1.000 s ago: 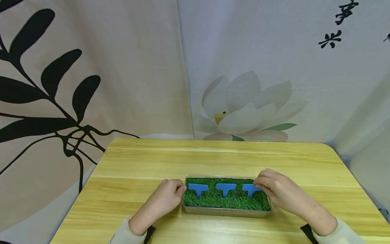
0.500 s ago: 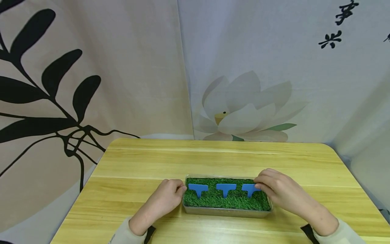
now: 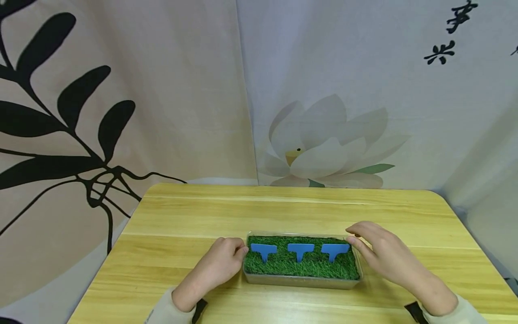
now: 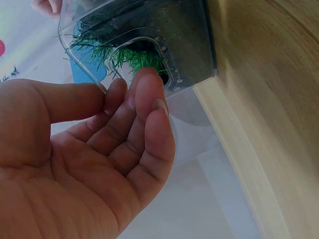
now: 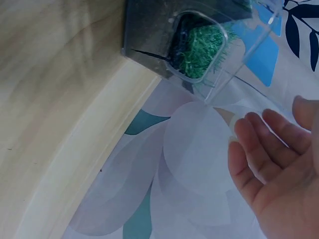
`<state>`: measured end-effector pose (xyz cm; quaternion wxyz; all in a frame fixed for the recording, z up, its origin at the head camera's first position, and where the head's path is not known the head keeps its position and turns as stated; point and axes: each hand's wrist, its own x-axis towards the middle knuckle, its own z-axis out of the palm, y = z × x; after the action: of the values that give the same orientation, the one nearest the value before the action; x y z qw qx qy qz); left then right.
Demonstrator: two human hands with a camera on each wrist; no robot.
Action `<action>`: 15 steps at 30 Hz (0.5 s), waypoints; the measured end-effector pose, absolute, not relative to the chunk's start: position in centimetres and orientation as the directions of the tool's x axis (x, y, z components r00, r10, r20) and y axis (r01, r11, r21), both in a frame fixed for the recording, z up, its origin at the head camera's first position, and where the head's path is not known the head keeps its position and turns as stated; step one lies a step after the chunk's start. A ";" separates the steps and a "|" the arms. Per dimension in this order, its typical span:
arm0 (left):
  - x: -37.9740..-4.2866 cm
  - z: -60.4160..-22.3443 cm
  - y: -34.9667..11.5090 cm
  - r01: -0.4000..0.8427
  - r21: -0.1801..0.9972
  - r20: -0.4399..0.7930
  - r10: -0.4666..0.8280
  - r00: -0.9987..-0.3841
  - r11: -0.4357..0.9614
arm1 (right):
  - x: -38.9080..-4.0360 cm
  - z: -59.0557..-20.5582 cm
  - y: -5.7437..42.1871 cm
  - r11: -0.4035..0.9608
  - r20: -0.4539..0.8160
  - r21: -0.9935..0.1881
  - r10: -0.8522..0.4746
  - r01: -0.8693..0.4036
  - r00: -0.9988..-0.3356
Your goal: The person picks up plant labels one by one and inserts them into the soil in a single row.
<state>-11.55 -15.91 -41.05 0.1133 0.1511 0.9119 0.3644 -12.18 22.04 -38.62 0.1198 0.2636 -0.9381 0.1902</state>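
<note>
A clear plastic box (image 3: 301, 282) filled with artificial grass (image 3: 299, 270) stands on the table. Three blue T-shaped plant labels are stuck upright in the grass: a left one (image 3: 264, 252), a middle one (image 3: 301, 252) and a right one (image 3: 335, 252). At the box's left end, my left hand (image 3: 222, 263) pinches the rim between thumb and index finger; the left wrist view shows this grip beside the oval cut-out in the end wall (image 4: 194, 50). My right hand (image 3: 384, 254) is off the right label, held near the box's back right corner, with nothing between its relaxed fingers (image 5: 254, 144).
The wooden table (image 3: 210, 211) reaches beyond the box on all sides. Behind it hangs a pale curtain (image 3: 194, 112) printed with black leaves and a lotus flower (image 3: 323, 148).
My right hand has let go of the right plant label and moved slightly right and back, its thumb and fingers parting. The left hand stays on the box; the labels stand in place.
</note>
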 end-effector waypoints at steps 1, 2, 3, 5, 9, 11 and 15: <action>-11.6 -41.1 -15.9 0.195 0.696 -0.096 0.359 -0.928 0.691 | -12.1 -38.7 22.2 0.794 0.322 -0.302 -0.436 -0.527 -0.841; -11.7 -41.0 -15.9 0.197 0.696 -0.095 0.361 -0.928 0.690 | -12.1 -38.7 22.3 0.797 0.323 -0.310 -0.424 -0.518 -0.846; -11.7 -41.0 -15.9 0.198 0.696 -0.095 0.363 -0.927 0.690 | -12.0 -38.8 22.4 0.800 0.325 -0.316 -0.413 -0.509 -0.851; -11.7 -41.0 -16.1 0.202 0.697 -0.091 0.365 -0.927 0.688 | -11.9 -39.0 22.7 0.805 0.326 -0.330 -0.392 -0.493 -0.860; -11.6 -40.7 -16.6 0.212 0.694 -0.041 0.332 -0.942 0.688 | -11.8 -39.2 23.2 0.807 0.325 -0.351 -0.371 -0.475 -0.870; -11.6 -40.4 -17.0 0.215 0.686 0.016 0.281 -0.959 0.695 | -11.9 -39.3 23.5 0.807 0.319 -0.359 -0.367 -0.469 -0.874; -11.4 -40.0 -17.8 0.227 0.658 0.151 0.170 -0.974 0.718 | -12.0 -39.4 24.3 0.812 0.316 -0.364 -0.352 -0.455 -0.881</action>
<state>-11.37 -17.79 -39.96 -0.0400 0.1071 0.9260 0.3597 -12.04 24.29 -39.43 0.1176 0.2136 -0.9447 0.2195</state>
